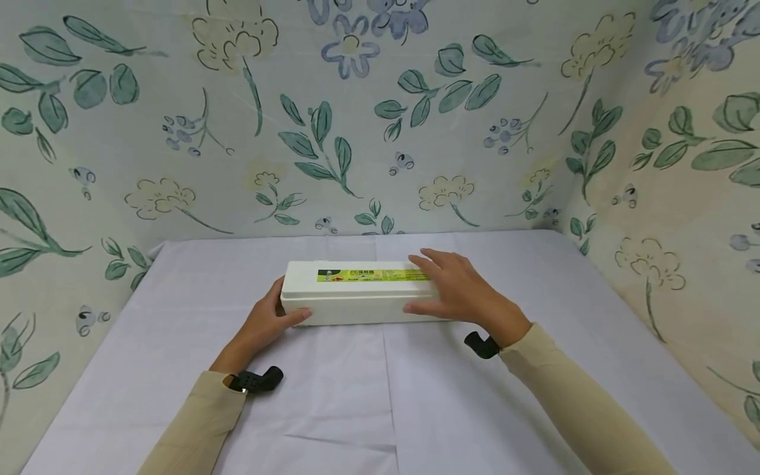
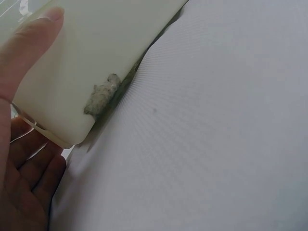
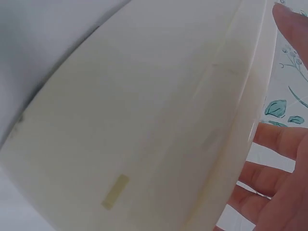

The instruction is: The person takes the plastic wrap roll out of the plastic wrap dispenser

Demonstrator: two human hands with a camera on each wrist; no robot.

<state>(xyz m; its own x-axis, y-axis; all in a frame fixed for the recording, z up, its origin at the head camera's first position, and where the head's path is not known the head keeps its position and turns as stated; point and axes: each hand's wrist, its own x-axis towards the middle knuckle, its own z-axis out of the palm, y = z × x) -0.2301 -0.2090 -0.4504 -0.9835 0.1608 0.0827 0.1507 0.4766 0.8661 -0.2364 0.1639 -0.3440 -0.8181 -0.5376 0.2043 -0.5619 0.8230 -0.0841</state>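
A long white cling film box [image 1: 356,310] with a green label [image 1: 374,276] lies crosswise on the cloth. At its left end, my left hand [image 1: 268,323] grips it, the thumb on the front face and the fingers round the end. The left wrist view shows that thumb [image 2: 33,41] on the off-white side, above a grey, lumpy patch [image 2: 102,96] at the lower edge. My right hand [image 1: 460,287] is at the other end, fingers spread over the top and thumb along the front. In the right wrist view its fingers [image 3: 269,178] lie partly hidden behind the box's edge.
A white cloth [image 1: 332,402] with fold creases covers the table. Behind and at both sides hang walls of floral-patterned fabric [image 1: 368,165]. Black straps [image 1: 256,380] sit on both wrists, below beige sleeves.
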